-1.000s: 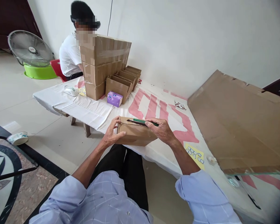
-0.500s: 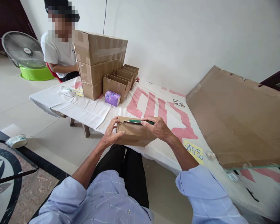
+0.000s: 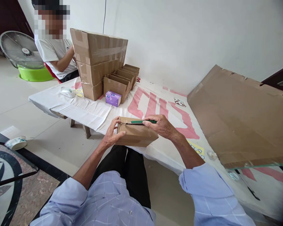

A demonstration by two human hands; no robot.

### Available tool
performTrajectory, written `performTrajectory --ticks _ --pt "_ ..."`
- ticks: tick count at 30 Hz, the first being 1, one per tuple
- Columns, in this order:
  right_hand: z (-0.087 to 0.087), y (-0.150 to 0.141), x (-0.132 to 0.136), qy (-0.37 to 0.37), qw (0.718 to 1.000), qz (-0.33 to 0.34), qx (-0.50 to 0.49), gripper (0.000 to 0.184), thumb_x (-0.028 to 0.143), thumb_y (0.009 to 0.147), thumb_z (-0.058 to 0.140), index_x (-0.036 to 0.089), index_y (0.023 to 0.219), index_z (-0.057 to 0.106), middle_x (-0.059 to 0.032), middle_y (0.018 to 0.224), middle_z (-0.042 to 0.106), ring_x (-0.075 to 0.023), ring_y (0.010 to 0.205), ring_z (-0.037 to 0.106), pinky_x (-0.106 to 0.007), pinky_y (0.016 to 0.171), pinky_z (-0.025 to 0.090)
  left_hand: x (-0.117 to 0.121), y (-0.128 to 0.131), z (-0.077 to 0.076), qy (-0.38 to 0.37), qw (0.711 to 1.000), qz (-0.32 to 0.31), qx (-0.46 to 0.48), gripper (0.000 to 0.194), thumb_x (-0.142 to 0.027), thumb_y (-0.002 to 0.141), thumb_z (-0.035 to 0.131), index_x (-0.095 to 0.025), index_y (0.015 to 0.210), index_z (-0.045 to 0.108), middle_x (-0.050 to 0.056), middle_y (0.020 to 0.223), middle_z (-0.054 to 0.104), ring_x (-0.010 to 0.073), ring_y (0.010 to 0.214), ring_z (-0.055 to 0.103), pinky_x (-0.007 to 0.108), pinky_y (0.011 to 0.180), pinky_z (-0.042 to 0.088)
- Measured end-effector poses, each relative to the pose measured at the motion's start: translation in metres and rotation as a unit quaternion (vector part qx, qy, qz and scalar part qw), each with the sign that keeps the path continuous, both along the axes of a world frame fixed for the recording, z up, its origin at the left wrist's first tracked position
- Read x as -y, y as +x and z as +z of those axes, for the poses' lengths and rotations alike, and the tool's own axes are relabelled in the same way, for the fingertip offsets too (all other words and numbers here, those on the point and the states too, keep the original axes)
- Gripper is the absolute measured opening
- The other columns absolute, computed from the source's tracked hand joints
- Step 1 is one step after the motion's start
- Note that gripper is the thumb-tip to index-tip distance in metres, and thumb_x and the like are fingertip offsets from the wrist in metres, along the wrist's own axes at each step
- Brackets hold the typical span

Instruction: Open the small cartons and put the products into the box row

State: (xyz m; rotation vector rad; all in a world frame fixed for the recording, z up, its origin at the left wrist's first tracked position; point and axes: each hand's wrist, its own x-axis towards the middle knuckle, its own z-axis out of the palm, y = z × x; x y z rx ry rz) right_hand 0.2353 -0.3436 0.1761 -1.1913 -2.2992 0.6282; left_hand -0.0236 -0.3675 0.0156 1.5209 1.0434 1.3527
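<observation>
A small closed cardboard box rests at the table's front edge, just above my knees. My left hand grips its left end, with the thumb on the near side and the fingers at the far left corner. Between the thumb and fingers of my right hand is a slim green utility knife, held almost flat over the top of the box. Its tip points left, toward my left hand. A dark narrow line runs just under the knife; I cannot tell whether it is blade or slit.
Taped cardboard boxes stand stacked at the back left, beside open boxes and a purple tissue pack. A large cardboard sheet leans at the right. A co-worker sits behind the stack, near a fan.
My right hand has risen slightly with the knife, and its wrist has tilted. My left hand stays on the box. The co-worker has shifted left and raised a forearm toward the stack.
</observation>
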Motion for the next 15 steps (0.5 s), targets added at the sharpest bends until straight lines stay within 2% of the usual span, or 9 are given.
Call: performTrajectory --ticks 5,15 --pt "-0.0008 -0.0018 -0.0001 0.006 1.000 -0.003 -0.001 0.028 0.039 0.100 0.066 0.020 0.096 0.086 -0.0058 0.094 0.084 -0.0218 0.083 0.073 -0.034 0.075 0.051 -0.0013 0.0007 -0.0016 -0.001 1.000 0.000 0.007 0.057 -0.055 0.081 0.080 -0.025 0.126 0.061 0.017 0.176 0.042 0.0418 0.160 0.046 0.060 0.121 0.049" --pt "0.0019 -0.0040 -0.0031 0.066 0.997 0.020 0.026 0.021 0.030 0.099 0.067 0.021 0.099 0.086 -0.0066 0.096 0.083 -0.0214 0.086 0.073 -0.034 0.079 0.051 -0.0023 0.0015 -0.0022 -0.001 1.000 0.013 0.008 0.055 -0.057 0.080 0.081 -0.025 0.120 0.062 0.015 0.174 0.046 0.0405 0.157 0.050 0.058 0.118 0.052"
